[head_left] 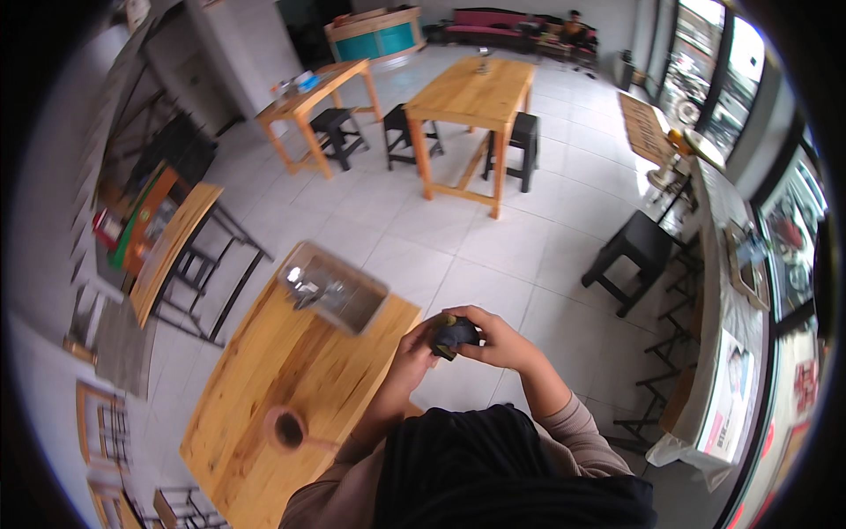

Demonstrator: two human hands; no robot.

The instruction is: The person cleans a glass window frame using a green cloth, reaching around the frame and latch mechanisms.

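Both my hands are together in front of me, past the right edge of the wooden table. Between them is a small black rounded object with an olive-yellow part on top; its kind I cannot make out. My left hand grips its left side, and my right hand wraps round its right side, fingers over the top and thumb below. On the table's far end stands a clear plastic bin with shiny, transparent items at its left. Closer to me sits a brown round cup-like vessel with a handle, dark inside.
Across the tiled floor stand another wooden table with black stools and a narrower table. A black stool is at the right, beside a long covered counter along the windows. Far back, a person sits near a pink bench.
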